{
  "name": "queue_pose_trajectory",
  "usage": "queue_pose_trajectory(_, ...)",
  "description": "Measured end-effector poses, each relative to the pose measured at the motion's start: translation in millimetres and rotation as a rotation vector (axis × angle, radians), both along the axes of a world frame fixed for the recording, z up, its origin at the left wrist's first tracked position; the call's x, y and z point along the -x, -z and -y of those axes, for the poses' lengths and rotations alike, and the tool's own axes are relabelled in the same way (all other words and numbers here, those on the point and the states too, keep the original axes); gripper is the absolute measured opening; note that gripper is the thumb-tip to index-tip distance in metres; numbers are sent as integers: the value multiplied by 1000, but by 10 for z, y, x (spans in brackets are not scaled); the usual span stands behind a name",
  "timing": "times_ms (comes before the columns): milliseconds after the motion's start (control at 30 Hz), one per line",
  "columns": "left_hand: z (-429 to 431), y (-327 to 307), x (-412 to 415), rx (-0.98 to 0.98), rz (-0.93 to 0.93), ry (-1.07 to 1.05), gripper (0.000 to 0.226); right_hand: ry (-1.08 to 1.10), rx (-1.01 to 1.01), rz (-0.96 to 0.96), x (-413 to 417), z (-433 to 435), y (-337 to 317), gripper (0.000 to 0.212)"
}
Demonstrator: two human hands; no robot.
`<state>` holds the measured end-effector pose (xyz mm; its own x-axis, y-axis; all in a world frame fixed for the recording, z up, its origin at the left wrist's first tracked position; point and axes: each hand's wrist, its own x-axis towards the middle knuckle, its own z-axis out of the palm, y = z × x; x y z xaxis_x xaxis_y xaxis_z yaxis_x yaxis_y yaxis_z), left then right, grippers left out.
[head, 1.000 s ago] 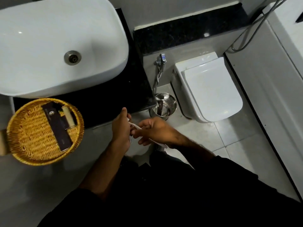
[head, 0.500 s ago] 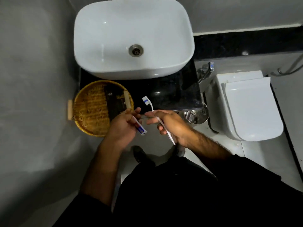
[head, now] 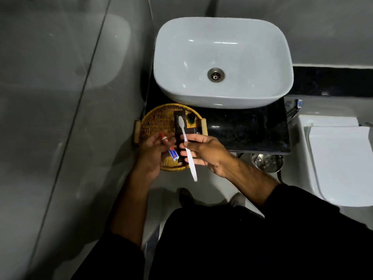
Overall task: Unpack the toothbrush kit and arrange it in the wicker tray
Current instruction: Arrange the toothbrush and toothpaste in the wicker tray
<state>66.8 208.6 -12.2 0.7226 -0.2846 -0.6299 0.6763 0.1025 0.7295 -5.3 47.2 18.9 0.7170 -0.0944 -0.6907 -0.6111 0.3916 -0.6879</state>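
Head view, looking down at vanity corner. Right hand (head: 207,153) pinches a white toothbrush (head: 187,148) at mid-handle between thumb and fingers; bristle head points away from the person, handle end toward them. Brush is over the wicker tray (head: 155,122), crossing a dark flat box (head: 182,134) that lies in the tray. Left hand (head: 153,152) is closed around a small toothpaste tube (head: 171,151): red cap end up by the fingertips, blue-and-white end sticking out toward the right hand. Both hands are above the near edge of the tray. A small dark green item (head: 191,119) sits in the tray beside the box; cannot tell what it is. Tray rests on the black counter (head: 252,130), just in front of the white basin (head: 222,63). Toilet (head: 339,162) at far right, steel bin (head: 266,161) below the counter edge.
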Motion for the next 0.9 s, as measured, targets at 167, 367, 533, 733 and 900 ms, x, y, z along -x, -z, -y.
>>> queue_pose_trajectory(167,3,104,-220,-266,125,-24,52,5,442,-10,-324,-242,159,20)
queue_pose_trajectory(367,88,188,-376,-557,308,-19,55,-58,869,7,-639,-380,360,21)
queue_pose_trajectory(533,130,314,-390,-707,386,30,49,-137,1058,33,-735,-382,438,21)
queue_pose_trajectory(733,217,471,-297,-873,492,54,31,-210,1077,72,-795,-472,455,16)
queue_pose_trajectory(900,228,506,-294,-938,524,28,27,-321,1074,85,-819,-547,511,13)
